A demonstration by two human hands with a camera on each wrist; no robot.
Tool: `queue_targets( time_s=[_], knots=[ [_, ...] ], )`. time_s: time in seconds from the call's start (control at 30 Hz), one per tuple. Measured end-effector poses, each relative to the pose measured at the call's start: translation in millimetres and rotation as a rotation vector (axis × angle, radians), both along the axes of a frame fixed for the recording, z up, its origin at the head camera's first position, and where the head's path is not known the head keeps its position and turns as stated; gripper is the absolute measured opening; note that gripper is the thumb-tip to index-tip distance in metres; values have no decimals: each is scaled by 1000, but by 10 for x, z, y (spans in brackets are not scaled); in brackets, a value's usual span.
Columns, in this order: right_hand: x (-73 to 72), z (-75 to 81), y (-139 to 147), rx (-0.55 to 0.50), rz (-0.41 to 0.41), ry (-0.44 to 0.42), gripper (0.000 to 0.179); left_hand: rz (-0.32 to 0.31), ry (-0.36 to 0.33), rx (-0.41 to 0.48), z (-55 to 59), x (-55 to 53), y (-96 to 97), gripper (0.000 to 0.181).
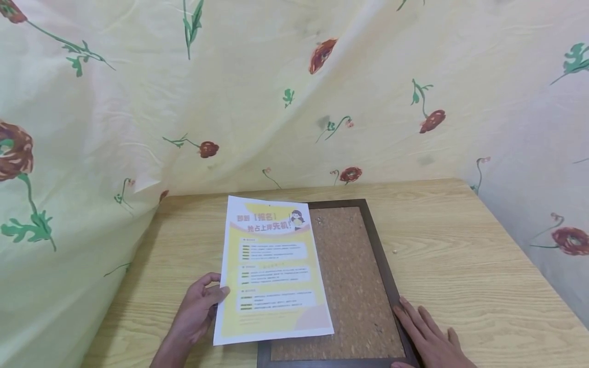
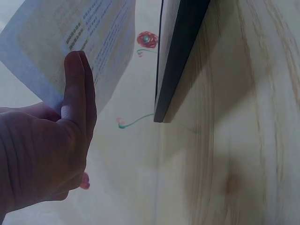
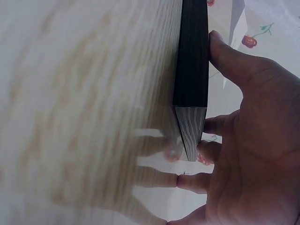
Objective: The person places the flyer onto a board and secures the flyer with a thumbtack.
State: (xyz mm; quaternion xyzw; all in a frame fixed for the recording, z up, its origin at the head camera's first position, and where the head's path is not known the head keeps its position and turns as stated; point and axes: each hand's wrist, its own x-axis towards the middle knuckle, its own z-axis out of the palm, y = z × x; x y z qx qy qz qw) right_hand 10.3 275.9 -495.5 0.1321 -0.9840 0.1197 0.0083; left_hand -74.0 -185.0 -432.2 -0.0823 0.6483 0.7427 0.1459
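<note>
My left hand (image 1: 195, 306) pinches a printed yellow and white poster (image 1: 276, 319) by its left edge, thumb on the printed face. The sheet is held over the left part of a dark-framed cork board (image 1: 354, 276) and hides much of it. In the left wrist view, straight fingers (image 2: 75, 93) lie along the back of the poster. My right hand (image 1: 430, 335) rests by the board's lower right corner, fingers spread, fingertips on the table. In the right wrist view its thumb (image 3: 225, 54) touches the frame (image 3: 191, 61).
Small shiny bits stand out on the cork near its top and lower right. A tiny clear object (image 1: 394, 251) lies on the wooden table (image 1: 460, 266) right of the board. Flowered cloth (image 1: 257, 102) hangs behind the table and along both sides.
</note>
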Motion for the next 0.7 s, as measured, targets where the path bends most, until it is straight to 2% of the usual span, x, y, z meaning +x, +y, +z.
queue_targets(
  time_s=[0.23, 0.7],
  knots=[
    [3, 3, -2, 3, -2, -7, 98, -47, 10, 14, -27, -14, 67, 29],
    [4, 30, -9, -8, -12, -22, 96, -50, -15, 17, -47, -52, 209, 30]
  ],
)
